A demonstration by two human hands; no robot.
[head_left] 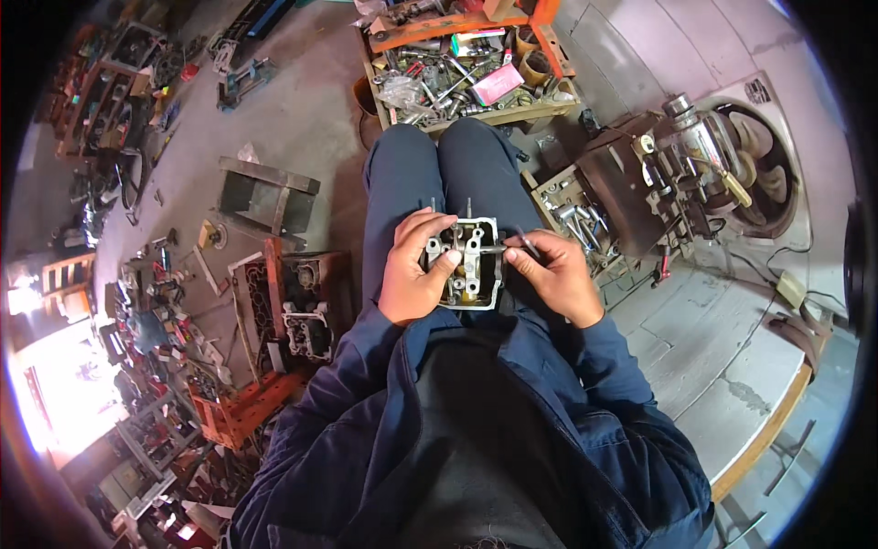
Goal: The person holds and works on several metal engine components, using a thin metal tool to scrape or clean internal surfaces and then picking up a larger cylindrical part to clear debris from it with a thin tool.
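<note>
A silvery metal engine part that looks like a small cylinder head (472, 267) rests on my lap, its open side facing up. Two thin studs stick out from its far edge. My left hand (413, 267) is closed around the left side, with the thumb lying over the inner parts. At the right wall, my right hand (560, 276) pinches a thin dark rod (494, 249) between thumb and fingers. One end of the rod reaches into the cylinder head; how far in, I cannot tell.
A wooden tray (526, 116) of tools and metal parts stands beyond my knees. To the right are an open drawer of sockets and wrenches (574, 220) and a machine (700, 151). On the left floor sit a metal frame (265, 197), an orange stand (229, 416) and scattered parts.
</note>
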